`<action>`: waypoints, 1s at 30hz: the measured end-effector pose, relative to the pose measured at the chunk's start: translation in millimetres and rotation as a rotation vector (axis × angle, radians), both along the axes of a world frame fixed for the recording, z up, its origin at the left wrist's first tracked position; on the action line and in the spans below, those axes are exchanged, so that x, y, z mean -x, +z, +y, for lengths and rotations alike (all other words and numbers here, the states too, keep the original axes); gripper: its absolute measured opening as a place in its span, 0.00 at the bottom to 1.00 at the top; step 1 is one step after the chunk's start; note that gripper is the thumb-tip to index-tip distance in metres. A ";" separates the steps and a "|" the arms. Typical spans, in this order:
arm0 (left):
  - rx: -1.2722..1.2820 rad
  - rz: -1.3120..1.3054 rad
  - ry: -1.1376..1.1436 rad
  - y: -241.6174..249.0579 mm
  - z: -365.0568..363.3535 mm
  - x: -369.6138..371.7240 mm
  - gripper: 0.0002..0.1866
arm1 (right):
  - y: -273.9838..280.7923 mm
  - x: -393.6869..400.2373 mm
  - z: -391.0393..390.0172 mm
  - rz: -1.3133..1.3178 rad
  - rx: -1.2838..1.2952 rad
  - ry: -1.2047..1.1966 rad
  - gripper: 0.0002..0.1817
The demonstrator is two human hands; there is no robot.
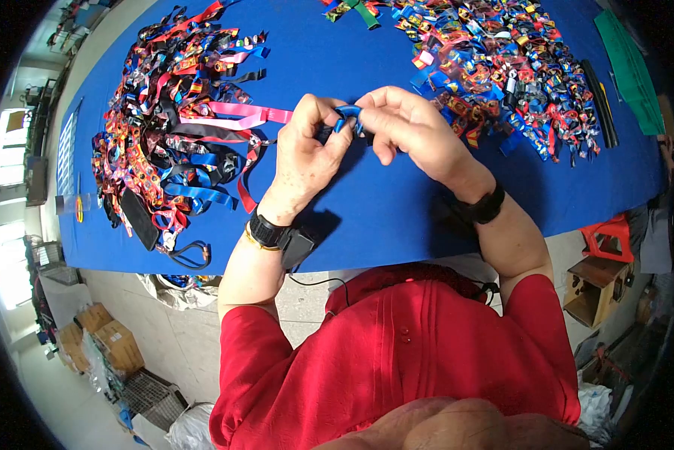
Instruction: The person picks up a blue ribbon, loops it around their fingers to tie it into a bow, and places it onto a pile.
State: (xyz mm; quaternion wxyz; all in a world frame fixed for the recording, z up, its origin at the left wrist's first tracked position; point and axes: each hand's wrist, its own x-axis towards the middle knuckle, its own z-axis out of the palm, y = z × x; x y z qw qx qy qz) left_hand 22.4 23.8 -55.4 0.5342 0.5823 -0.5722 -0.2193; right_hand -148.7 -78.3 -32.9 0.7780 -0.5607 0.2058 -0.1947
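Observation:
A short blue ribbon [348,112], bent into a loop, is between my two hands above the blue tabletop. My left hand [312,146] pinches it between thumb and fingers. My right hand [412,133] is closed on the ribbon's other side, with thumb and index finger at the loop; its remaining fingers are curled. Parts of the ribbon are hidden behind the fingers. A pink ribbon [250,115] stretches from the left pile to behind my left hand.
A tangled pile of printed ribbons [138,161] covers the table's left side. Many folded ribbon pieces [502,67] lie on the right. Beyond them are dark strips [601,105] and a green cloth [628,67]. A red stool [607,238] and wooden box [598,292] stand below right.

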 end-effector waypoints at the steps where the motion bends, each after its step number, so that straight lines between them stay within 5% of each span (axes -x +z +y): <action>1: 0.015 0.002 0.003 -0.2 0.4 0.2 0.12 | -1.6 0.5 -1.8 -0.013 -0.073 -0.002 0.13; 12: 0.195 -0.315 0.039 7.7 -0.3 5.2 0.14 | -20.1 3.5 -12.9 0.022 -0.396 0.132 0.14; 18: 0.154 -0.366 0.068 2.1 0.4 3.9 0.13 | -15.7 2.8 -11.3 0.129 -0.080 0.059 0.14; 30: 0.163 -0.397 0.015 4.1 -0.3 3.9 0.13 | -20.3 4.5 -11.4 0.029 -0.254 0.027 0.12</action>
